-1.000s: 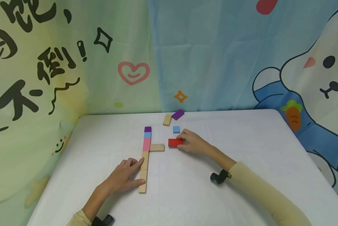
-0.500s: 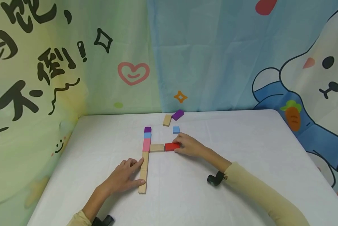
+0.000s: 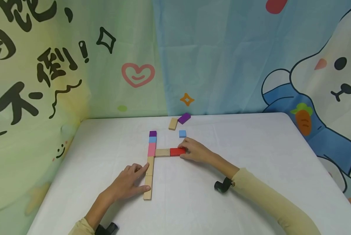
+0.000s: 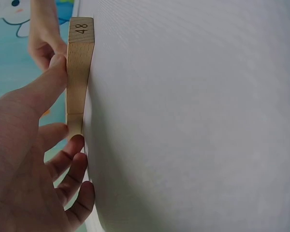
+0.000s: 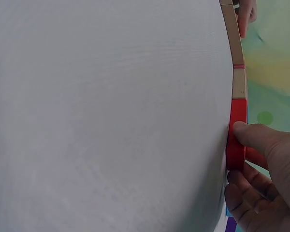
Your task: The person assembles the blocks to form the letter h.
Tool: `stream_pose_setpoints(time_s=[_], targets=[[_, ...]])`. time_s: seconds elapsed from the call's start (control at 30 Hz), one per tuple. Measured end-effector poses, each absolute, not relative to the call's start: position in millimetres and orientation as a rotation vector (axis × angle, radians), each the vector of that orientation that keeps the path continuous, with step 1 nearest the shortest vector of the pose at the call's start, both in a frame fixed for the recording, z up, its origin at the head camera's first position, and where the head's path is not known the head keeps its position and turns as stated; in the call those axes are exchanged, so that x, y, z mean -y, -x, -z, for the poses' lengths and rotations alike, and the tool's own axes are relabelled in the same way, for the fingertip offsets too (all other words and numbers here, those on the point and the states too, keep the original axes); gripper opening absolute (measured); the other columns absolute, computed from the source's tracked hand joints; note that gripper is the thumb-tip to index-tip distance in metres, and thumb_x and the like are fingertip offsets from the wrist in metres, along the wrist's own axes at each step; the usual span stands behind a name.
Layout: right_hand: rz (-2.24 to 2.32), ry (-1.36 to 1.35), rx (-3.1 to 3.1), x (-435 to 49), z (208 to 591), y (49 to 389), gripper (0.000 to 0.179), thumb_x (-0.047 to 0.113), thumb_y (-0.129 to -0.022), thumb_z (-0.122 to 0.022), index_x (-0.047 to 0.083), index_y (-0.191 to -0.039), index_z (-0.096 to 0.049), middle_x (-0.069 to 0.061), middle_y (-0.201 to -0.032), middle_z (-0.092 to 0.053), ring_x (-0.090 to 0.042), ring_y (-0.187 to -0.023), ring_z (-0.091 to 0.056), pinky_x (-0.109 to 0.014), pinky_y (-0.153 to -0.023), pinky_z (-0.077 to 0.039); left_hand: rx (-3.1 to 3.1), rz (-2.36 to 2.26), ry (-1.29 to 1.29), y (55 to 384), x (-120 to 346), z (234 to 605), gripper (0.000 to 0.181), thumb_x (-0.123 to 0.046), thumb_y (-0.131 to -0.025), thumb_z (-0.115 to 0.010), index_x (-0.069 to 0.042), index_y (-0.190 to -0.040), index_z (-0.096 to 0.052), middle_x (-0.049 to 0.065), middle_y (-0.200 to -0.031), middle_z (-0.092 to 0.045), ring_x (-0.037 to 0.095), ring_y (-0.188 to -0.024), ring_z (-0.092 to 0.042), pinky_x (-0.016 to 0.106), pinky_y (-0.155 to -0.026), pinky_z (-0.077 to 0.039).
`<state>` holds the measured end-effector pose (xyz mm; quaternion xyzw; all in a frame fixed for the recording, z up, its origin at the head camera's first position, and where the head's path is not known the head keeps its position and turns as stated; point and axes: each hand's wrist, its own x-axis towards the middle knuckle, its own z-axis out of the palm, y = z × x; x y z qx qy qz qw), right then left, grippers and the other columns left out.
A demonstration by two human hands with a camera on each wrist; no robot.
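Note:
My right hand (image 3: 196, 150) pinches a red wooden block (image 3: 175, 152) by its right end. In the right wrist view the thumb lies on the near face of that red block (image 5: 237, 108). Its left end meets a plain wooden block (image 3: 162, 152), which juts right from a pink block (image 3: 151, 149). Beyond the pink one, a light blue block (image 3: 152, 139) and a purple block (image 3: 153, 133) continue the column. Toward me it runs on as two plain blocks (image 3: 148, 191). My left hand (image 3: 125, 183) touches these with outstretched thumb and index finger; the left wrist view shows "48" on the nearer block's end (image 4: 81, 30).
Behind my right hand lies a small light blue block (image 3: 182, 134). Farther back, a loose plain block (image 3: 173, 124) and a purple block (image 3: 184, 118) sit near the far edge of the white-covered table (image 3: 237, 140). A printed curtain (image 3: 216, 65) hangs behind.
My right hand has brought the red block left and slightly nearer, from apart to against the end of the sideways plain block. My left hand stays on the column.

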<state>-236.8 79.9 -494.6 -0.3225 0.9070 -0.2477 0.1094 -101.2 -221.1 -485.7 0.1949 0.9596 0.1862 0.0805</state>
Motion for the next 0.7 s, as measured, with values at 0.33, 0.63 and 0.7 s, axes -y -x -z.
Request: stream_pose_setpoints(time_s=[0.33, 0.63, 0.7], targets=[[0.685, 0.936, -2.698, -80.2, 490.1, 236.6, 0.042, 0.031, -0.087, -0.072, 0.012, -0.124, -0.064, -0.002, -0.111, -0.059, -0.013, -0.097, -0.052, -0.03, -0.087, -0.049, -2.872, -0.545, -0.574, 103.6, 221.5, 483.7, 0.082, -0.06, -0.083, -0.064, -0.017, -0.149, -0.04, 0.006, -0.124, -0.053, 0.018, -0.103, -0.047, 0.039, -0.085, -0.042], [0.858, 0.846, -2.746, -90.0, 478.1, 253.3, 0.047, 0.032, -0.09, -0.068, 0.009, -0.13, -0.058, -0.011, -0.119, -0.057, -0.026, -0.11, -0.056, -0.041, -0.094, -0.049, -2.853, -0.563, -0.541, 102.5, 220.7, 484.9, 0.082, -0.061, -0.083, -0.064, -0.018, -0.149, -0.04, 0.005, -0.124, -0.052, 0.017, -0.103, -0.046, 0.039, -0.086, -0.042], [0.87, 0.816, -2.75, -91.4, 479.2, 260.4, 0.047, 0.03, -0.091, -0.068, 0.008, -0.131, -0.058, -0.011, -0.119, -0.057, -0.026, -0.111, -0.057, -0.041, -0.095, -0.049, -2.853, -0.563, -0.541, 101.9, 220.5, 484.9, 0.082, -0.06, -0.083, -0.064, -0.017, -0.149, -0.04, 0.006, -0.124, -0.053, 0.017, -0.103, -0.046, 0.039, -0.085, -0.042]])
